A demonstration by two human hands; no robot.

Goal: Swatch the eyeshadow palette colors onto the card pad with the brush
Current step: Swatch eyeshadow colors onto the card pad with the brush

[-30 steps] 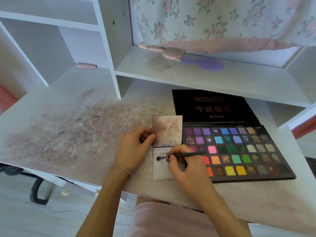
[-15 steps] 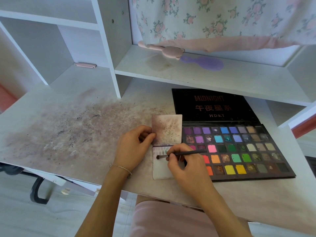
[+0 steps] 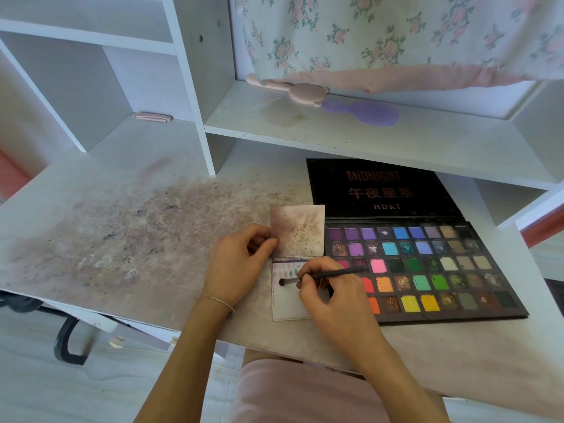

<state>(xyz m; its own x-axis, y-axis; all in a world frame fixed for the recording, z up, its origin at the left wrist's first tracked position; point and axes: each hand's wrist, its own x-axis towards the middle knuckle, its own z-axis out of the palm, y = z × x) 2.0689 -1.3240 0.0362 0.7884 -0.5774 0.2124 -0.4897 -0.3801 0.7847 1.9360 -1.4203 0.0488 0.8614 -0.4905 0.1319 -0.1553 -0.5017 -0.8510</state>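
The open eyeshadow palette [image 3: 427, 270] lies flat on the desk at the right, its many coloured pans in rows and its black lid [image 3: 378, 187] folded back. Left of it lies the small card pad [image 3: 287, 303], its stained cover leaf [image 3: 297, 230] flipped up. My left hand [image 3: 241, 264] pinches the left edge of that leaf. My right hand [image 3: 329, 294] grips a thin dark brush [image 3: 323, 276]; its tip touches the pad's upper left, below a row of faint swatches.
The desk top [image 3: 122, 233] is stained with powder to the left. A low shelf [image 3: 366, 138] overhangs the palette's far edge, carrying a pink brush [image 3: 293, 90] and a purple brush [image 3: 363, 112]. A floral cloth [image 3: 396, 38] hangs behind.
The brush tip has shifted slightly on the card pad; the hands and pad otherwise stay where they were.
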